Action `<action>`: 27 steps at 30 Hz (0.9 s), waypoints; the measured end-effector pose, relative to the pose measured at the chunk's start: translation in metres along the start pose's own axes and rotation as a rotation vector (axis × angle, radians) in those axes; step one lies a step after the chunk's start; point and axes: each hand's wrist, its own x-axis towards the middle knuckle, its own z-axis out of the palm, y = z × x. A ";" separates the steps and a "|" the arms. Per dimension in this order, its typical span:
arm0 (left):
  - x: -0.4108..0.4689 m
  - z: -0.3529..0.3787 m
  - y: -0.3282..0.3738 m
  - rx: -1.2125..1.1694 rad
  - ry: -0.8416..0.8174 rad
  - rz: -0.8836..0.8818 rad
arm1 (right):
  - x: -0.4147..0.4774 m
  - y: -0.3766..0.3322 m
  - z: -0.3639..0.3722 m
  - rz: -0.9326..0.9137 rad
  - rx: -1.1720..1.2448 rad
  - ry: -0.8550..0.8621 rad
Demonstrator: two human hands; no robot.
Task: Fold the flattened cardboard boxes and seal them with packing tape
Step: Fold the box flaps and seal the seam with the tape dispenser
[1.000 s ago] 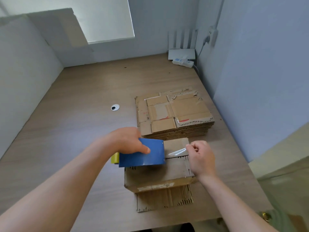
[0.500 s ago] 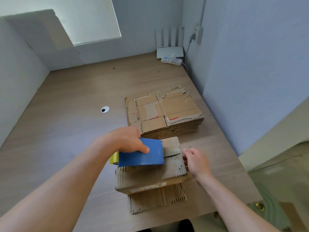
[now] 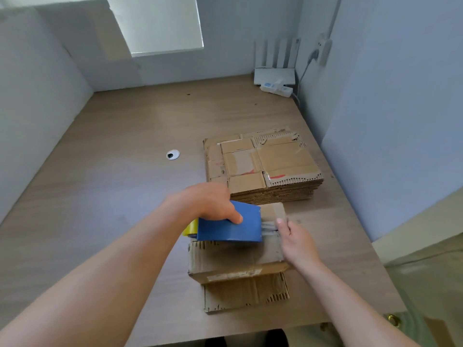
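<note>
I have one box (image 3: 235, 261) folded up and standing on the near right part of the table (image 3: 112, 171), its top flaps closed and a lower flap (image 3: 245, 291) sticking out flat toward me. My left hand (image 3: 210, 204) grips the blue tape dispenser (image 3: 230, 226), thumb across its side, holding it over the far left of the box top. My right hand (image 3: 295, 241) reaches in from the right with its fingers fairly straight, the fingertips (image 3: 279, 220) at the short pale strip of tape (image 3: 269, 225) coming out of the dispenser. It is blurred, so I cannot tell whether it pinches the tape or only touches it. I judge that I am at the very start of sealing this box: I see no fresh strip across the top seam yet. Just beyond the box, the stack of flattened boxes (image 3: 263, 166) lies many layers thick, so most of the job is left. Each of those needs folding and taping, and the near flap on this one looks unsealed too.
</note>
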 end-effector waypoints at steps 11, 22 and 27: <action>-0.092 0.006 -0.153 -0.261 -0.020 -0.176 | -0.003 0.001 -0.007 -0.067 -0.026 0.024; -0.078 0.024 -0.173 -0.139 0.025 -0.221 | -0.001 -0.001 -0.001 -0.101 0.001 0.031; -0.066 0.025 -0.139 0.084 0.119 -0.225 | -0.001 0.002 0.002 -0.101 0.000 0.076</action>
